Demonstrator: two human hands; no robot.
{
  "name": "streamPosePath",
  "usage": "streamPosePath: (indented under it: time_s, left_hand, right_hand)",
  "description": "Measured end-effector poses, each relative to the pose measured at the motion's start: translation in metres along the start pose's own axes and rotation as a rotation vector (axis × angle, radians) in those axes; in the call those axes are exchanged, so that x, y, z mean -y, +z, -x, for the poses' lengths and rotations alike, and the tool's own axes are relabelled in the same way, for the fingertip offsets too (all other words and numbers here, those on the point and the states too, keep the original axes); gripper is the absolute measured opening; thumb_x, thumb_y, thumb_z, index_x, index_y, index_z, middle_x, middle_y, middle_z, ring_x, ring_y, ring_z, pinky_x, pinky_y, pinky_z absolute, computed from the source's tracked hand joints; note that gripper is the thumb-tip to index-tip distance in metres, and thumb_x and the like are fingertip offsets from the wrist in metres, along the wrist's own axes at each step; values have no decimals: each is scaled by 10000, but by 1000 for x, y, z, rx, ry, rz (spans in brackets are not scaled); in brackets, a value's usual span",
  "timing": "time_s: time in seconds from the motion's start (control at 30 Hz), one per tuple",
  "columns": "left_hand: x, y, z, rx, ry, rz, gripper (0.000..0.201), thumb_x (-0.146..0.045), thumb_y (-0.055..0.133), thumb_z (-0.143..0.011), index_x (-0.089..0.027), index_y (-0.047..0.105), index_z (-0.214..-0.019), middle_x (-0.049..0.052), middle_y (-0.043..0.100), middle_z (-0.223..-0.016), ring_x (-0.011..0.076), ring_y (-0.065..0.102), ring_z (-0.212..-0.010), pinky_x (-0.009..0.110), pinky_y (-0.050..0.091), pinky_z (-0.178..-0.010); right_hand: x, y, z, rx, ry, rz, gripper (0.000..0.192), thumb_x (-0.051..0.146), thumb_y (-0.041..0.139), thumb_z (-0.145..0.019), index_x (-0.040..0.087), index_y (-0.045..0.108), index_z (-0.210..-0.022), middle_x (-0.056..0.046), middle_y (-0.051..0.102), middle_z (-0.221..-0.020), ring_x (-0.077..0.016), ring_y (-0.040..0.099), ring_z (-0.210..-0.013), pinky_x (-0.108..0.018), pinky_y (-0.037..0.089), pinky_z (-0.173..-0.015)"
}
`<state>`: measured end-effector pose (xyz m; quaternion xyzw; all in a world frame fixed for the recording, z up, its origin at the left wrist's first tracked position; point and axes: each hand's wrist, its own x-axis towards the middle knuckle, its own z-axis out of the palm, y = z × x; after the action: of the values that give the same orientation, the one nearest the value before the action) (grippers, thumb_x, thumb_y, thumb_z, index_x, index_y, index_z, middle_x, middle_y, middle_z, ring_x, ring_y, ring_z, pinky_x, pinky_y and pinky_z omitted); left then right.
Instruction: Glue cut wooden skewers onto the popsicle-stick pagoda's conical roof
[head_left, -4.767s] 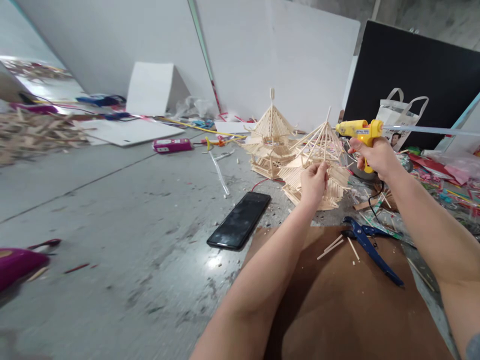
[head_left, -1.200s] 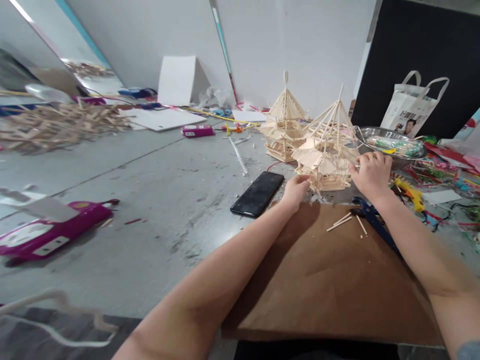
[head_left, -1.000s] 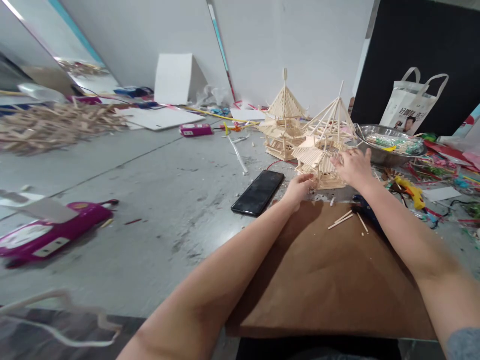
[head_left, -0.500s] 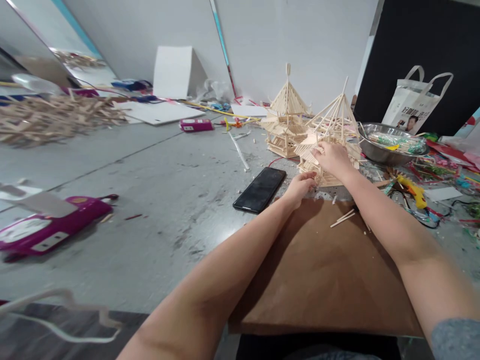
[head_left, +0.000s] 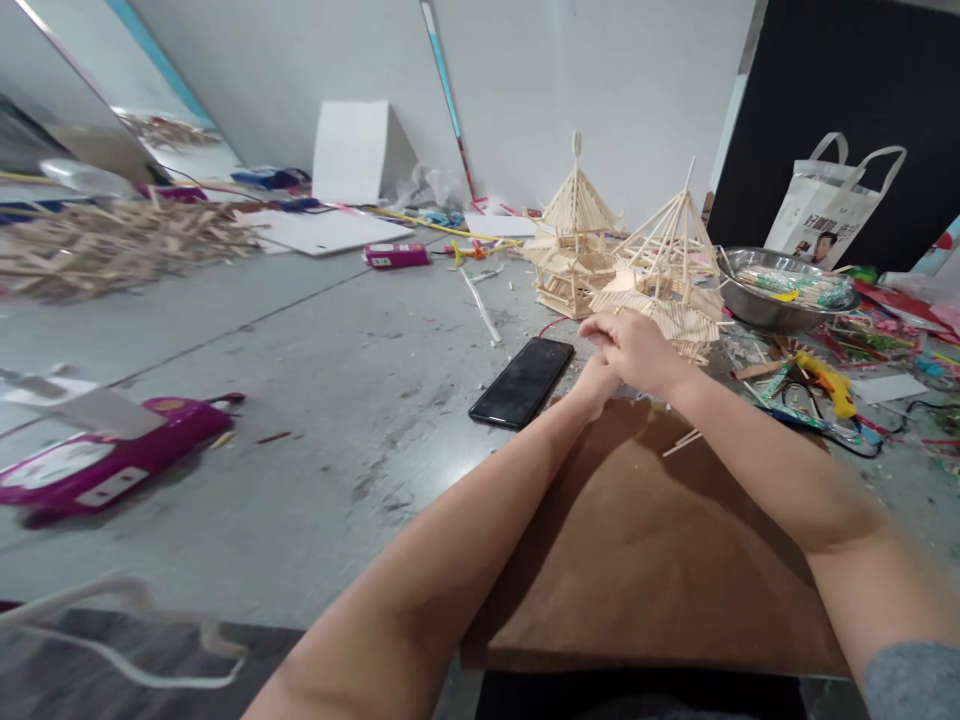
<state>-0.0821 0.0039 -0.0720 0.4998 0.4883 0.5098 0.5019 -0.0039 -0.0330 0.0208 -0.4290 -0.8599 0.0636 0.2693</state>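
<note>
The right hand [head_left: 637,350] covered the left hand [head_left: 596,378] beside the stick pavilion [head_left: 667,290]; neither grip could be determined. Assembly appeared paused; the next move called for regripping.

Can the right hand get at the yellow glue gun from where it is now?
Probably yes. The right hand sits over the left hand, in front of the stick pavilion; the glue gun lies uncovered on the floor to its right, amid cords and scraps.

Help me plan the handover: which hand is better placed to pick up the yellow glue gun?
Probably the right hand: the glue gun lies on that side, while the left hand sits tucked under it, nearer the phone.
</note>
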Motion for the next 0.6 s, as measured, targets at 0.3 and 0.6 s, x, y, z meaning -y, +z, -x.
streamPosePath:
  time_s: [0.3, 0.6]
  left_hand:
    - [-26, -18, -4, -181, -76, 31, 136, -122, 479, -591, -146, 578, -680, -9, 538, -568, 74, 439, -399, 194, 328, -399]
    - [-89, -6, 17, -35, 140, 136, 207, -214, 496, -649, -130, 569, -823, 36, 541, -731, 75, 478, -485, 228, 393, -462]
  right_hand:
    - [48, -9, 93, 743, -466, -182, 262, 63, 455, -786, 119, 636, -967, -95, 630, -957, -131, 567, -831, -212, 422, -743]
    - [36, 2, 112, 959, -370, -145, 264, 97, 451, -797, 104, 640, -981, -105, 644, -960, -143, 565, -820, -225, 398, -692]
